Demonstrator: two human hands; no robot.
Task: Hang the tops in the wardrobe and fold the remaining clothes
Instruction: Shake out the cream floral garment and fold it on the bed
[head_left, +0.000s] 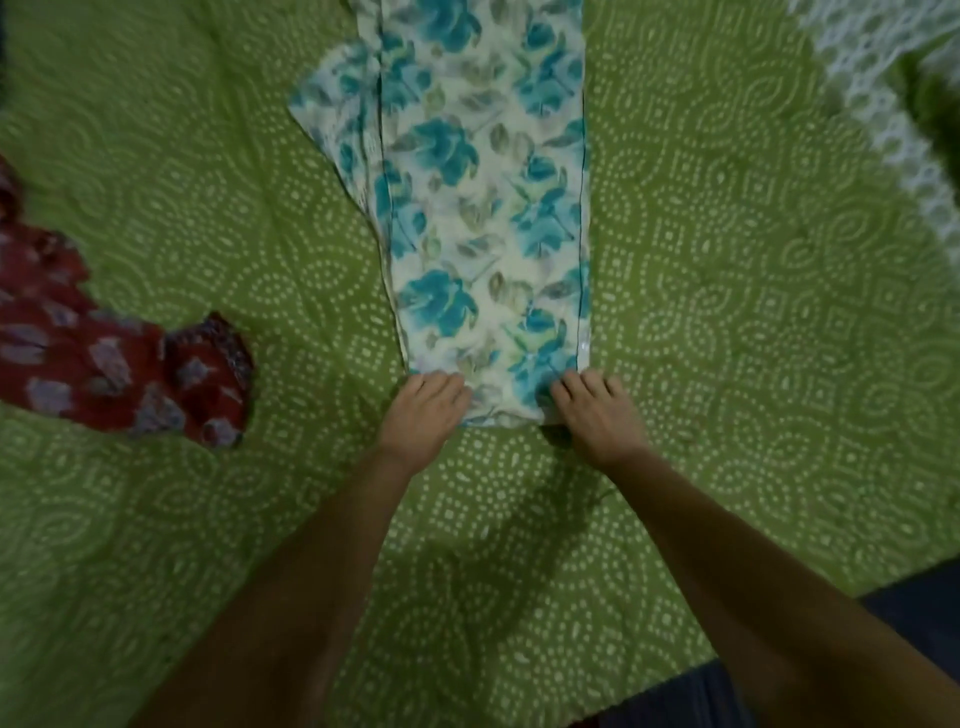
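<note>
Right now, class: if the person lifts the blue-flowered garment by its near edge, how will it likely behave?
The blue-flowered garment lies flat, following the green bedspread, so it is probably thin and floppy and would droop. It looks light. The left hand and right hand hold separate corners, so the middle may sag.

A single head-worn camera is looking steeply down and forward over a green dotted bedspread, sitting close enough that both bare forearms are reaching up from the bottom edge. The left hand and right hand are landing just below mid-frame, at the near end of a floral garment running away toward the top edge. Wide-angle bending is curving the edges, where a red printed garment is lying at far left. No second view is sharing the scene.
</note>
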